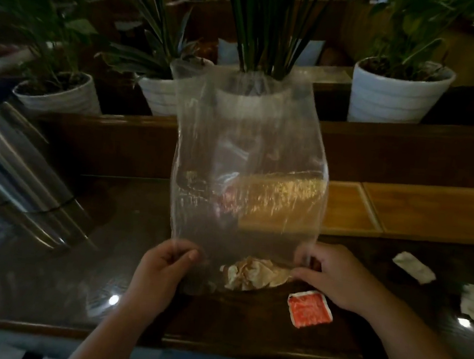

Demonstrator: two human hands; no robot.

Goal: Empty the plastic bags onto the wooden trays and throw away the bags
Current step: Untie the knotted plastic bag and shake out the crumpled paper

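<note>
Both hands are working closest to the lens: the left hand (167,262) is pinching one lower corner of a clear plastic bag (249,163) between thumb and fingers, and the right hand (334,273) is gripping the opposite lower corner, fingers closed on the film. The bag is standing tall and slack above them, its far end rising toward the potted plants (397,91). A crumpled brownish wrapper (255,273) is sitting low between the two hands, seemingly by the bag's near edge; whether it is inside or already out is unclear. A red sauce packet (310,309) is lying on the dark table (80,265) just beside the right hand, and white packets (413,266) are resting farther right.

The wooden trays (431,211) are lying well beyond the grip, behind and to the right. That looks like the risk: shaking here would be dropping contents onto the table instead of a tray, and the thin film could be slipping from the pinch.
</note>
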